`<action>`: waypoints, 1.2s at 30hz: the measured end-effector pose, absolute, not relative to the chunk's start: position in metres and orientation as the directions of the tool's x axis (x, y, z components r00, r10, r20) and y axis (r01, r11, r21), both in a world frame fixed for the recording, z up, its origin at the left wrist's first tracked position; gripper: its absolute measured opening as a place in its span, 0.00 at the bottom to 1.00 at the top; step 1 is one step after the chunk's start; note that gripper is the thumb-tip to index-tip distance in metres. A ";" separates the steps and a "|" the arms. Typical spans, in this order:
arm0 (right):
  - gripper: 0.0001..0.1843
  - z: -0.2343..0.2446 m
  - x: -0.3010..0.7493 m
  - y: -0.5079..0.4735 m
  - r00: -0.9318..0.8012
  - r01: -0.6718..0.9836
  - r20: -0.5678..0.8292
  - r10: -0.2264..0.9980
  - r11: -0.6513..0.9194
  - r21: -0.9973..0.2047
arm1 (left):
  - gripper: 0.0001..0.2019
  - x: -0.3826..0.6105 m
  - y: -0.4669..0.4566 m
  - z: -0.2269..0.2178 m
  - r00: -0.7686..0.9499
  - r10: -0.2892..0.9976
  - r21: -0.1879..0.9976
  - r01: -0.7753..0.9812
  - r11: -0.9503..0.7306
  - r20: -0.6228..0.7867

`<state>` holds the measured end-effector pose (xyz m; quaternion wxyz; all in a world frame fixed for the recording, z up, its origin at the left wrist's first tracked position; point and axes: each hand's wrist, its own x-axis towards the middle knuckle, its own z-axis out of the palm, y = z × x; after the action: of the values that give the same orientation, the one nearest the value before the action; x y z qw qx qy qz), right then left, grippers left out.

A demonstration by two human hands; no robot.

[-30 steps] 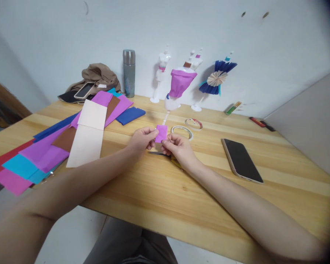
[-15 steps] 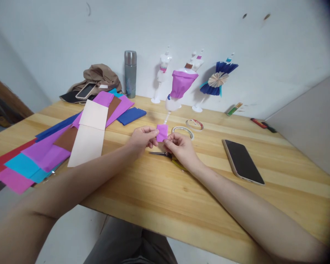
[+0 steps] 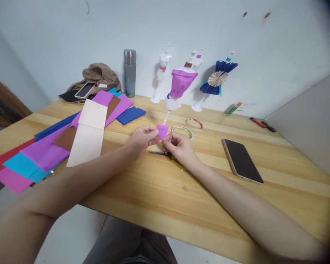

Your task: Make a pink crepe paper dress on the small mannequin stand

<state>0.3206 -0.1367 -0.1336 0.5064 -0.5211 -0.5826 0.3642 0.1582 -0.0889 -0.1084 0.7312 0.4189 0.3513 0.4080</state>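
Flask [image 3: 129, 77] at the back is capped, so contents are hidden. Left hand [image 3: 141, 139] has the little purple paper [image 3: 162, 131] pinched under its thumb, just above the table [image 3: 143, 198]. Right hand [image 3: 180, 147] is curled nearly closed by the paper's lower corner; honestly can't tell if it's gripping anything. Scissors [image 3: 161, 153] lie just below.

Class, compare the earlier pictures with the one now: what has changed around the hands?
The purple square now looks shorter, its lower edge higher; whether folded or tilted is unclear. Fingers of the left hand now show beneath it. Nothing was visibly let go. The right hand stays by its lower right corner; scissors and bottle stayed put.
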 end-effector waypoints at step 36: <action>0.21 -0.127 0.316 -0.145 0.141 -0.170 0.090 0.986 0.114 -0.979 | 0.11 0.157 -0.096 -0.089 0.483 0.868 0.990 0.124 0.060 -0.113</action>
<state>0.3160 -0.1452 -0.1269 0.5997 -0.4591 -0.4441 0.4820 0.1572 -0.0959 -0.0889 0.6049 0.6127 0.4051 0.3075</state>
